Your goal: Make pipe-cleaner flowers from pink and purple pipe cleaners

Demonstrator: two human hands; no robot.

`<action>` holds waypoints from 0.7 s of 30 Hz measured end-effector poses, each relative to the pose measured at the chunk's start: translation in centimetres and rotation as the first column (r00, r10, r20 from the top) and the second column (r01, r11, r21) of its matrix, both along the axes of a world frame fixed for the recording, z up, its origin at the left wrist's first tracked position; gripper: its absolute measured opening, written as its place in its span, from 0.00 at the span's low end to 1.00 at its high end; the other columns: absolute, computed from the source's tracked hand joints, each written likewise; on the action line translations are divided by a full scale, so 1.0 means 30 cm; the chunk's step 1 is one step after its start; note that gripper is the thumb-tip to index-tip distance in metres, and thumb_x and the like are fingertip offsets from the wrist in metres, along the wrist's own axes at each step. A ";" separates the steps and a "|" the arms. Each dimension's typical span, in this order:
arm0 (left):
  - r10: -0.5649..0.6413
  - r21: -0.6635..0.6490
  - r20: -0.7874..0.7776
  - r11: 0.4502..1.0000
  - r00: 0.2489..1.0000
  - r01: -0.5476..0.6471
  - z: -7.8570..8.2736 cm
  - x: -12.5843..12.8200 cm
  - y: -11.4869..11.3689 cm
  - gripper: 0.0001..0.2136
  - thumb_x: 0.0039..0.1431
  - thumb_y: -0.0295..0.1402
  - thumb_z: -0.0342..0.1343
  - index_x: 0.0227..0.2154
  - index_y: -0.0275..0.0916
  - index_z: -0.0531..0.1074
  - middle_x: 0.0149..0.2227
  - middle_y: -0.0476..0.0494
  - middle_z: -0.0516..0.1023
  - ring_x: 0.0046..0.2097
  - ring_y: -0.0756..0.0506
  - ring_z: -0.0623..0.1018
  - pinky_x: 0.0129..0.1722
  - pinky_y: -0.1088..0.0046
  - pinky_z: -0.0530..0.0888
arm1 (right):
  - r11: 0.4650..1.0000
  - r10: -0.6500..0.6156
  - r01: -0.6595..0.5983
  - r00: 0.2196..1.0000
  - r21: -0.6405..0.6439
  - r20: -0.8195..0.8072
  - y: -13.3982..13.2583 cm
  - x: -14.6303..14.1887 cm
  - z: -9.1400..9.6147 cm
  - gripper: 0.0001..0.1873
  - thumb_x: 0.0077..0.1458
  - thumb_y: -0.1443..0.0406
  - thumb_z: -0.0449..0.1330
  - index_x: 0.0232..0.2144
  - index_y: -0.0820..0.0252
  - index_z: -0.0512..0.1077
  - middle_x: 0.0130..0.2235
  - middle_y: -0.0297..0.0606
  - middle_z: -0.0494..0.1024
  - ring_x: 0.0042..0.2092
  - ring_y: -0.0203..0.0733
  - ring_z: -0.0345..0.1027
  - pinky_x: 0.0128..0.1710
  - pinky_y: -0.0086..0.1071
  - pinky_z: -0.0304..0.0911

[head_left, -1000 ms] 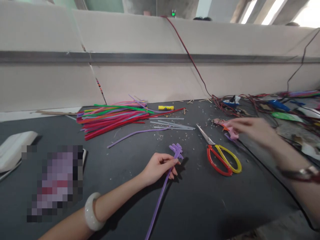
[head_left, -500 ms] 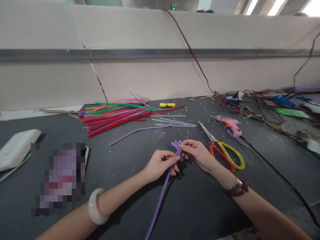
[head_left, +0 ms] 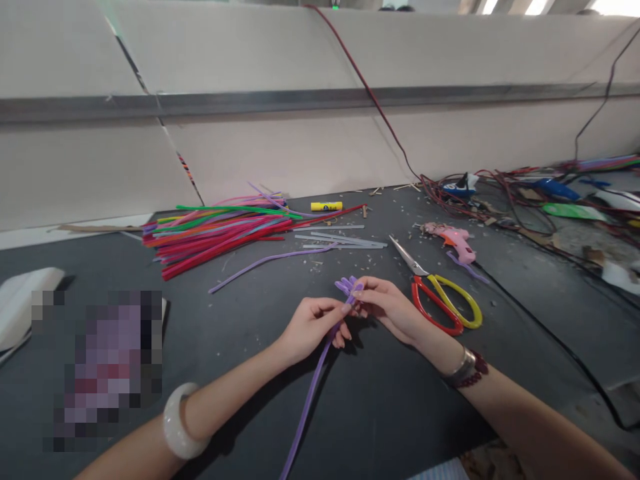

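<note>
Pipe cleaner [head_left: 310, 393], purple, clamped at folded loops between left hand [head_left: 313, 327] and right hand [head_left: 387, 308]; long tail below left hand unbent. Scissors [head_left: 440, 307] just beyond right hand, unused.

Head camera looks forward and down at the pipe cleaner [head_left: 311, 397].

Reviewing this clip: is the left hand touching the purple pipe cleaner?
Touching: the head view shows the left hand pinching the purple pipe cleaner between thumb and fingers, with its long end running down below the hand.
</note>
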State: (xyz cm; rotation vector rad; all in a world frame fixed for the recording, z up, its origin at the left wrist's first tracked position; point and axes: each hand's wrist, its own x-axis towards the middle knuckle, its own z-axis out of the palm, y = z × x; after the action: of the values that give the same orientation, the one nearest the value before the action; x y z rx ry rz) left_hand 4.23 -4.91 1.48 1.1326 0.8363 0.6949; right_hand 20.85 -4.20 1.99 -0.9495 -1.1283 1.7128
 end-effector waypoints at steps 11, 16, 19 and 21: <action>0.017 0.013 0.027 1.000 0.999 -0.018 0.005 -0.003 0.002 0.13 0.51 0.39 0.56 0.24 0.30 0.72 0.18 0.47 0.73 0.17 0.55 0.70 0.18 0.82 0.67 | 0.989 0.051 -0.078 0.978 -0.127 -0.201 -0.007 -0.005 -0.012 0.07 0.48 0.63 0.59 0.24 0.62 0.71 0.26 0.33 0.68 0.30 0.33 0.60 0.28 0.28 0.53; 0.010 0.002 0.040 1.000 0.999 -0.010 0.007 -0.002 -0.002 0.14 0.50 0.40 0.56 0.24 0.30 0.73 0.17 0.47 0.73 0.16 0.55 0.70 0.17 0.82 0.67 | 0.981 0.049 -0.087 0.975 -0.171 -0.217 -0.006 -0.001 -0.011 0.12 0.50 0.59 0.57 0.23 0.61 0.71 0.25 0.33 0.69 0.29 0.33 0.61 0.29 0.29 0.53; 0.018 0.005 0.043 1.000 0.999 -0.018 0.008 0.000 -0.003 0.13 0.50 0.39 0.57 0.24 0.30 0.73 0.16 0.47 0.73 0.16 0.55 0.69 0.17 0.82 0.67 | 0.964 0.029 -0.090 0.971 -0.249 -0.239 -0.002 0.000 -0.013 0.10 0.50 0.60 0.58 0.24 0.60 0.71 0.26 0.32 0.71 0.30 0.33 0.62 0.30 0.29 0.54; 0.025 0.011 0.045 1.000 0.999 -0.026 0.007 0.000 -0.003 0.12 0.51 0.38 0.56 0.24 0.30 0.73 0.17 0.48 0.73 0.16 0.55 0.69 0.17 0.82 0.66 | 0.954 0.014 -0.092 0.965 -0.286 -0.262 0.001 0.001 -0.016 0.08 0.50 0.60 0.57 0.26 0.59 0.72 0.28 0.32 0.71 0.30 0.33 0.63 0.30 0.28 0.55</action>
State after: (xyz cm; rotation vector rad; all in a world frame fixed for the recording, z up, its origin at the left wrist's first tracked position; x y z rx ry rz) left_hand 4.23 -5.01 1.69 1.1143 0.8109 0.7442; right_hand 20.88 -4.18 1.50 -0.8471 -0.7460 2.0220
